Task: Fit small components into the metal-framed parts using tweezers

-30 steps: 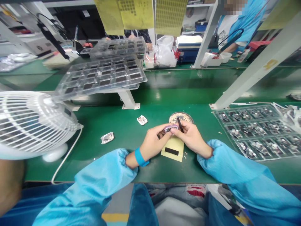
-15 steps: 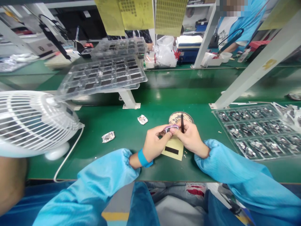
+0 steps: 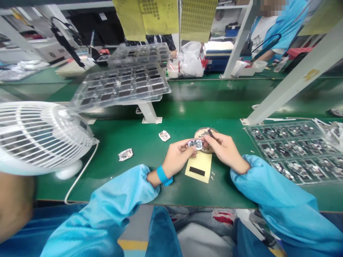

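Observation:
My left hand (image 3: 178, 157) is closed around a small rounded watch case (image 3: 195, 144), pinching it between thumb and fingers. The case has a light rim, and metallic parts show inside it. My right hand (image 3: 221, 148) is closed at the right side of the case, with its fingertips by the edge. A slim black tool (image 3: 211, 133), like the back end of tweezers, sticks up from its fingers; its tips are hidden. Below the hands lies yellow paper (image 3: 199, 178) with a black strip (image 3: 197, 171) on it. A round dish (image 3: 205, 131) of tiny pieces sits behind.
Two pale cases (image 3: 164, 135) (image 3: 125, 154) lie left of my hands. A white fan (image 3: 45, 137) stands at far left. Filled clear trays (image 3: 297, 150) are on the right. Stacked trays (image 3: 120, 85) rest on a raised shelf, and a slanted post (image 3: 278, 75) rises at right.
My right hand has drawn slightly right, and the black tool has tilted from upright. The watch case has turned so its inside faces me more.

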The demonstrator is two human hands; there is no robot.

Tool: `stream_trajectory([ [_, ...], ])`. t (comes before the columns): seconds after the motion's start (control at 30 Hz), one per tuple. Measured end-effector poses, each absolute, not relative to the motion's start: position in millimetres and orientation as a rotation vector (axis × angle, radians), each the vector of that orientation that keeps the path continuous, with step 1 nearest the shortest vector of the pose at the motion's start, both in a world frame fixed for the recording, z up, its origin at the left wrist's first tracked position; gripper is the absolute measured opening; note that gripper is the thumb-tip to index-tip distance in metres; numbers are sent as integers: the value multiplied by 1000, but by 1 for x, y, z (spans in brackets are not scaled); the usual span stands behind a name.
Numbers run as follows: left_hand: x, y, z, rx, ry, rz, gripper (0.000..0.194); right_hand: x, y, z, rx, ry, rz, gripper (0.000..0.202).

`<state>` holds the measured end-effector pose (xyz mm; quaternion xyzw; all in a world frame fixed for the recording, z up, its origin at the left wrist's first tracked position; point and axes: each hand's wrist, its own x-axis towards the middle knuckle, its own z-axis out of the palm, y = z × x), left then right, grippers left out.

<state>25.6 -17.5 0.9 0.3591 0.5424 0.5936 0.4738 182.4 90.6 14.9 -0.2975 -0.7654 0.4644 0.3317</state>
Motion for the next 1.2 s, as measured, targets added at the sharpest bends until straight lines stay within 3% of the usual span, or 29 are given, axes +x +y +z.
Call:
stream_trajectory([
  [0.1,25,-17,0,916,1350,1441,40,184,92,16,-627,-1999,1099,12],
  [0.37,26,-22,-1,1462,1673,1332,31,187,89,16,-339,-2115,849,5],
  [0.63,24,-21,-2,1543,1727,1304,28,192,94,11,-242,-2253,752,15],
  [0.93,23,-19,1,1675,1712,1200,29,193,93,19,-313,-2379,742,7],
  [1.1,-10,33,10,1764,1879,1053,34,199,114,13,-464,-2294,711,10],
  [1.2,-44,85,20,1788,2241,716,31,205,130,7,-636,-2349,596,15],
])
